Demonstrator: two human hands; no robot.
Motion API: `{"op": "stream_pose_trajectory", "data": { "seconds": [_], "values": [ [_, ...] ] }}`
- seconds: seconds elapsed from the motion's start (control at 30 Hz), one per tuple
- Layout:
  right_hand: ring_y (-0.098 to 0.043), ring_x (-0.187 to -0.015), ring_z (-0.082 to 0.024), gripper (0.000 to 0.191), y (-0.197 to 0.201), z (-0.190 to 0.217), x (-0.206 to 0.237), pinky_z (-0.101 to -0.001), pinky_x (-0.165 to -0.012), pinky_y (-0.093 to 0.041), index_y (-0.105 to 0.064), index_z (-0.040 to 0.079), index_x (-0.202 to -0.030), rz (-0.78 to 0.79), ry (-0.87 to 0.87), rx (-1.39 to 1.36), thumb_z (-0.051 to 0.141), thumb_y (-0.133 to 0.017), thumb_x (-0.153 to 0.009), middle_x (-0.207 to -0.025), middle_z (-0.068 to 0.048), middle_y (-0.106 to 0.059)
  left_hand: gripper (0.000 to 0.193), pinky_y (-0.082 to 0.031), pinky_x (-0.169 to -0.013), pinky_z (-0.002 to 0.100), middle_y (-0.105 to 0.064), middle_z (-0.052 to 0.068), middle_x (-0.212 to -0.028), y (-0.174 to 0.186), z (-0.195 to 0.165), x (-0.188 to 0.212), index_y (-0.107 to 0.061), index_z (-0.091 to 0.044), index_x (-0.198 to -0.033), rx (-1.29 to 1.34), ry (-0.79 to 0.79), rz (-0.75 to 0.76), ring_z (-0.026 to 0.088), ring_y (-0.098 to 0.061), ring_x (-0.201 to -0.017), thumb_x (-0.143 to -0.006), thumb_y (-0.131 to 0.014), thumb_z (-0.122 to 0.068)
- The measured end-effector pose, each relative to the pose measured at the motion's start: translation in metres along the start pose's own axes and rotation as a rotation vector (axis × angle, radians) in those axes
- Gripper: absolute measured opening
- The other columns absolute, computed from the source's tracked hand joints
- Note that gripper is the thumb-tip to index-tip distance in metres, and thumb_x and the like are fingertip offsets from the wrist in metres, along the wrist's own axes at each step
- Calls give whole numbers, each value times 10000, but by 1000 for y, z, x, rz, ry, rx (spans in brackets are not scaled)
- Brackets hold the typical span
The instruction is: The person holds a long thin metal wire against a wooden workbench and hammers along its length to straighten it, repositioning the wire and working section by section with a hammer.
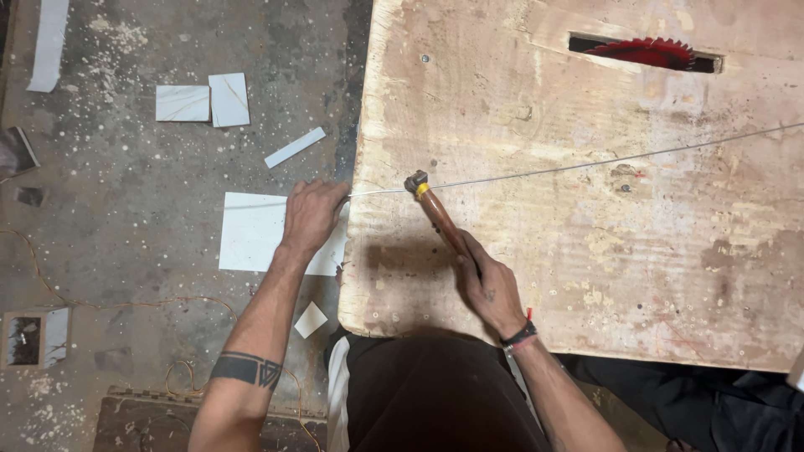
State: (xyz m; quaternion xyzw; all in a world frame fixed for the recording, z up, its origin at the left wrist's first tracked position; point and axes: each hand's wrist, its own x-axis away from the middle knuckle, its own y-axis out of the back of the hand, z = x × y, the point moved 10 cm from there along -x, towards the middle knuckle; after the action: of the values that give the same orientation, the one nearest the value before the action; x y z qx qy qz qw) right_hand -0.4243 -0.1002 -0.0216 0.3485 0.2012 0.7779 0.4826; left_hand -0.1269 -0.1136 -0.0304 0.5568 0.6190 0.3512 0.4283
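Right hand (pixel 488 285) clenched around brown wooden handle of hammer (pixel 435 213); hammer head rests on thin metal rod (pixel 586 165) near tabletop's left edge. Left hand (pixel 311 213) grips rod end just off that edge, fingers curled over it. Rod runs across worn wooden tabletop (pixel 586 276) toward right. Red saw blade (pixel 646 53) sits in slot at far side. White tile pieces (pixel 202 102) lie scattered on dusty floor (pixel 126 209) left of tabletop.
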Motion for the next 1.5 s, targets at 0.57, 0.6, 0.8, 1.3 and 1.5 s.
{"op": "stream_pose_trajectory", "data": {
  "seconds": [0.57, 0.6, 0.8, 1.3, 1.5],
  "values": [
    [-711, -626, -358, 500, 2, 19, 16, -475, -603, -540, -512, 134, -1471, -57, 131, 70, 302, -500, -1000, -765, -202, -723, 173, -468, -838, 431, -754, 74, -1029, 30, 27, 27, -743, -110, -1039, 176, 26, -29, 282, -682, -952, -967, -642, -230],
    [-716, -617, -345, 508, -2, 15, 16, -468, -605, -542, -510, 145, -1475, -34, 85, 54, 316, -498, -997, -741, -198, -724, 178, -486, -848, 427, -754, 68, -1022, 29, 32, 30, -746, -113, -1034, 185, 63, 3, 285, -680, -951, -970, -644, -244],
    [-711, -574, -306, 543, -19, -4, 12, -458, -593, -537, -495, 169, -1501, -15, -11, -5, 359, -489, -992, -703, -193, -721, 183, -503, -828, 442, -737, 82, -977, 13, 41, 29, -737, -104, -1037, 194, 139, 76, 297, -668, -933, -985, -624, -237],
    [-647, -504, -225, 520, -21, 36, 1, -371, -475, -522, -481, 139, -1516, -67, 235, 19, 257, -507, -1010, -749, -162, -731, 176, -480, -877, 496, -740, 111, -994, 0, 42, 12, -731, -86, -1022, 195, 123, 132, 333, -668, -972, -961, -583, -162],
    [-686, -583, -361, 499, -31, 26, -8, -464, -568, -522, -502, 174, -1488, 26, 92, 99, 257, -520, -996, -763, -226, -729, 163, -482, -836, 517, -740, 158, -953, -5, 41, 11, -731, -76, -1007, 184, 115, 122, 378, -666, -957, -941, -618, -172]
  ]
}}
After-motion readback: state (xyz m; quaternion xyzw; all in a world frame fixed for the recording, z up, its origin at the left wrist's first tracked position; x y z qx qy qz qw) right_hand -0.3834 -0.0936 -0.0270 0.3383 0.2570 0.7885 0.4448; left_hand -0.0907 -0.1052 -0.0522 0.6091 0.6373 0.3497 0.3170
